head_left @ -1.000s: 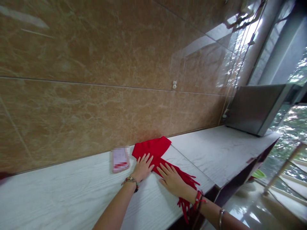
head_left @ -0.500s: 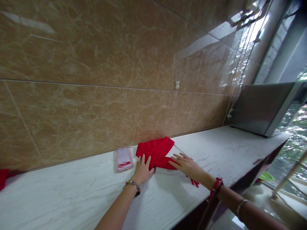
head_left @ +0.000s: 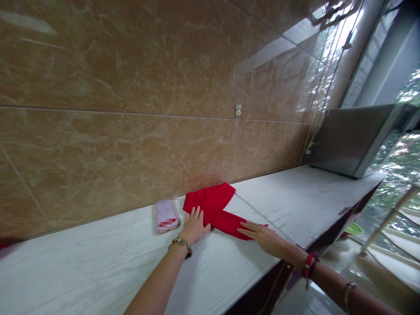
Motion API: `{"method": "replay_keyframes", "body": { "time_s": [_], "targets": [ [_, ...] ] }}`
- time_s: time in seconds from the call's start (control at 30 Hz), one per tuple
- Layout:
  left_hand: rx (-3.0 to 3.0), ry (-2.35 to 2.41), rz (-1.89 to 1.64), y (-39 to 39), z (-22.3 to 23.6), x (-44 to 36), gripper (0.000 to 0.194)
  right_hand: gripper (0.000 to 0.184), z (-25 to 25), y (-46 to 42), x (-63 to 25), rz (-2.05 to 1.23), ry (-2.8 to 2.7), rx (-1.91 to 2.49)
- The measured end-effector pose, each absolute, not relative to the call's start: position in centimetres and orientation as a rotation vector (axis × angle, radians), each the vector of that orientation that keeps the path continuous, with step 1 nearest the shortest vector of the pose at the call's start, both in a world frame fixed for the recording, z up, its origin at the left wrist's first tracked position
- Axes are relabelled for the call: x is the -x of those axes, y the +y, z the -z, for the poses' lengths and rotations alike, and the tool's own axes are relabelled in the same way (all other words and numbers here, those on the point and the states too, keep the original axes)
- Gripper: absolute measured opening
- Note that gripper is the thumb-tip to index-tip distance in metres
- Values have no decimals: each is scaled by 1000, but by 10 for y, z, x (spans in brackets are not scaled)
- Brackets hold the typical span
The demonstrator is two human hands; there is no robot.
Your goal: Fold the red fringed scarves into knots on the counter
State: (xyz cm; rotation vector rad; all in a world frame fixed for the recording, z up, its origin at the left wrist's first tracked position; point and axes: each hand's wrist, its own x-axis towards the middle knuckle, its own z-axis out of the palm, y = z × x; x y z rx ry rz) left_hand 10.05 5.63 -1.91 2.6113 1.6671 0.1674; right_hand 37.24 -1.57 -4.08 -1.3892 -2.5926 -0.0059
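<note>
A red cloth (head_left: pixel 210 199) lies folded on a white wood-grain counter (head_left: pixel 98 253), one part angled toward the wall and a longer strip running to the right. My left hand (head_left: pixel 194 226) rests flat on its left part, fingers spread, with a beaded bracelet at the wrist. On the far end of the strip, my right hand (head_left: pixel 265 238) presses with fingers stretched out; that end is partly hidden under it. Just left of the cloth sits a pale pink packet-like item (head_left: pixel 166 215), partly blurred out.
Brown marble-patterned tiles (head_left: pixel 131 153) rise behind the counter. A large grey metal box (head_left: pixel 351 140) stands at the counter's far right end. A bit of another red cloth (head_left: pixel 5 244) shows at the left edge. Below on the right is a green basin (head_left: pixel 354 228).
My right hand has slid right and toward me along the cloth, and the strip now lies longer and straighter. Red fringe-like strips seen beneath that hand are now hidden. My left hand stays on the cloth.
</note>
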Motion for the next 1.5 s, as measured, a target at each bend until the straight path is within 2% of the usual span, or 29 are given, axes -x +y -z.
{"method": "replay_keyframes", "body": {
  "time_s": [0.13,0.2,0.3,0.37,0.53,0.7,0.83,1.0,1.17,1.33,1.5],
  "targets": [
    [-2861,1390,-345,48,22,-123,56,56,34,-20,-375,9,-2484,1351],
    [-2920,1166,-314,45,25,-135,48,43,26,-20,-374,60,-2539,1322],
    [-2897,1084,-240,42,30,-144,46,28,17,-19,-382,153,-2685,1300],
    [-2887,1103,-251,43,31,-145,46,27,13,-22,-398,132,-2734,1309],
    [-2923,1124,-313,42,29,-153,45,37,-6,-35,-434,-206,-2659,1353],
    [-2979,1019,-393,42,36,-166,45,28,-29,-32,-387,-25,-2474,1292],
    [-2967,1021,-372,46,42,-166,45,19,-13,-20,-351,-69,-2709,1164],
    [-2944,1020,-341,49,43,-165,45,24,3,-28,-377,-107,-2812,1186],
    [-2934,1028,-372,52,46,-166,45,24,-14,-42,-416,-183,-2795,1296],
    [-2954,1019,-438,52,50,-166,45,25,-18,-27,-384,-76,-2553,1249],
    [-2965,1036,-451,49,49,-163,45,22,0,-23,-366,-122,-2728,1225]
  ]
}}
